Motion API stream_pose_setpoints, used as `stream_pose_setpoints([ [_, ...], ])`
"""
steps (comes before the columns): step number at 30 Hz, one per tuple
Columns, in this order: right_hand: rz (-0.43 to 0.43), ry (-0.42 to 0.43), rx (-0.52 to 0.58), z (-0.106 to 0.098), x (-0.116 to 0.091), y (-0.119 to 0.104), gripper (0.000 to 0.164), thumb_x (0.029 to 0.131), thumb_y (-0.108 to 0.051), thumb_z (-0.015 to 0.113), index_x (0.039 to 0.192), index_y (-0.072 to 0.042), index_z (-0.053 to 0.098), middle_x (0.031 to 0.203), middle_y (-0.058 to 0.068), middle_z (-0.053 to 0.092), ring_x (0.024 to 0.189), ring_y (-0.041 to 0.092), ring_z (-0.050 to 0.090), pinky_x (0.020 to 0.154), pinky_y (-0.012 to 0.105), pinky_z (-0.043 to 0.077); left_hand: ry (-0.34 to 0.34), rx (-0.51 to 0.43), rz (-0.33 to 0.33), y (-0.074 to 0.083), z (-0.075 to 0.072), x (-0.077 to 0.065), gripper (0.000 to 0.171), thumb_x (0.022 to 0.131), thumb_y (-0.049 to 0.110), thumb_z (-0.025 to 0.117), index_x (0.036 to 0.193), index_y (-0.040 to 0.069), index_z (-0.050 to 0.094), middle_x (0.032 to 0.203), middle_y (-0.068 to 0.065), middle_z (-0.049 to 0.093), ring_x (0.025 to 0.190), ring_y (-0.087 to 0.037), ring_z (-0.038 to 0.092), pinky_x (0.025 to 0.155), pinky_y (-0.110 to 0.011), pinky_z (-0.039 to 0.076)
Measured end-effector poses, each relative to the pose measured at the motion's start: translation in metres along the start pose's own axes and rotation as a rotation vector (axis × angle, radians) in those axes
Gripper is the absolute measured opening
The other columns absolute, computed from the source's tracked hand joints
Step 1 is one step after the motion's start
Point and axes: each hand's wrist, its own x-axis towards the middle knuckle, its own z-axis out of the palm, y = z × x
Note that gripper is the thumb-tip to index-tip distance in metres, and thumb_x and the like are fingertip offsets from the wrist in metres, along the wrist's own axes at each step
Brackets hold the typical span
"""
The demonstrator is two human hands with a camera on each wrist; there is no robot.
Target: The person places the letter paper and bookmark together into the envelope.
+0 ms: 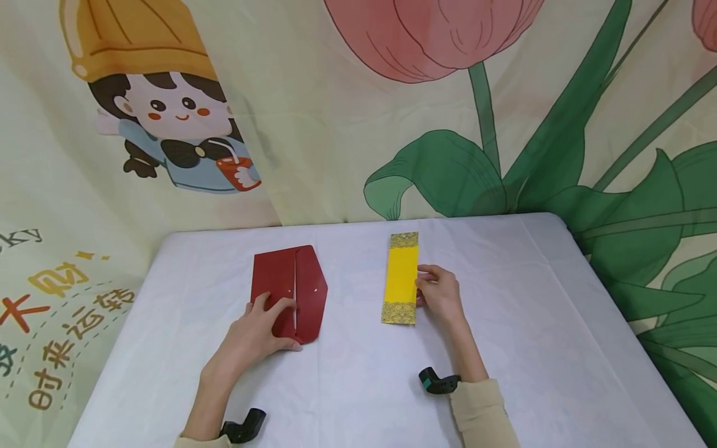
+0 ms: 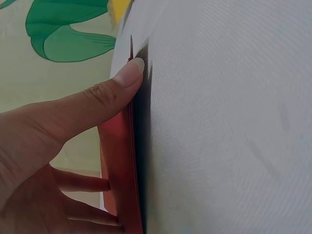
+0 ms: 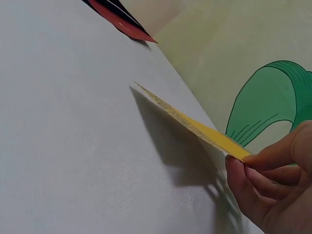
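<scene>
A dark red envelope [image 1: 272,274] lies on the white table with its pointed flap [image 1: 311,292] to the right and a narrow slit between flap and body. My left hand [image 1: 254,330] grips it from the near side, the thumb [image 2: 130,73] at its near edge and the other fingers over its face. To the right, my right hand [image 1: 442,292] pinches the right edge of a yellow paper strip [image 1: 401,274] with patterned bands at both ends. In the right wrist view the yellow strip [image 3: 209,131] tilts over the cloth, its held edge raised and a shadow beneath.
White cloth [image 1: 358,386] covers the table, whose far edge runs along a printed backdrop [image 1: 313,124] with a cartoon figure and tulips. Black wrist cameras [image 1: 244,427] are worn on both wrists.
</scene>
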Motion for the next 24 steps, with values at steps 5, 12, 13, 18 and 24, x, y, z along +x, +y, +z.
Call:
stream_pose_setpoints([
  [5,0.000,-0.043,0.051,0.002,-0.001,-0.002,0.037,0.097,-0.005,0.066,0.134,-0.005,0.064,0.112,0.018,0.068,0.076,0.022,0.069,0.063,0.031,0.062,-0.014,-0.011,-0.002,0.000,-0.002,-0.001,0.075,0.074,0.044,0.092,0.136,0.024,0.057,0.149,-0.035,0.038,0.127,-0.075,0.039,0.088,-0.075,0.049],
  [12,0.020,-0.101,0.087,0.006,-0.006,-0.009,0.037,0.098,-0.009,0.067,0.135,-0.008,0.064,0.113,0.015,0.069,0.080,0.023,0.068,0.070,0.032,0.063,-0.026,-0.012,-0.006,0.001,-0.002,-0.001,0.075,0.074,0.046,0.092,0.137,0.025,0.057,0.150,-0.034,0.038,0.127,-0.076,0.039,0.089,-0.074,0.049],
  [13,0.019,-0.106,0.089,0.007,-0.007,-0.010,0.036,0.099,-0.009,0.067,0.135,-0.008,0.064,0.113,0.015,0.069,0.080,0.023,0.068,0.070,0.032,0.062,-0.025,-0.011,-0.006,0.001,-0.002,-0.001,0.075,0.074,0.046,0.092,0.137,0.024,0.057,0.150,-0.034,0.038,0.127,-0.075,0.039,0.088,-0.074,0.050],
  [18,0.012,-0.123,0.100,0.012,-0.008,-0.012,0.036,0.099,-0.010,0.067,0.134,-0.009,0.064,0.112,0.014,0.069,0.080,0.024,0.068,0.070,0.031,0.062,-0.025,-0.011,-0.006,0.001,-0.002,-0.001,0.075,0.073,0.046,0.092,0.136,0.025,0.057,0.150,-0.034,0.038,0.127,-0.074,0.039,0.088,-0.074,0.050],
  [24,0.001,-0.143,0.103,0.020,-0.010,-0.015,0.035,0.099,-0.010,0.067,0.134,-0.010,0.065,0.110,0.013,0.069,0.079,0.024,0.069,0.071,0.032,0.062,-0.026,-0.018,-0.010,0.002,-0.003,-0.001,0.075,0.073,0.046,0.092,0.136,0.024,0.057,0.150,-0.034,0.038,0.127,-0.074,0.039,0.089,-0.074,0.049],
])
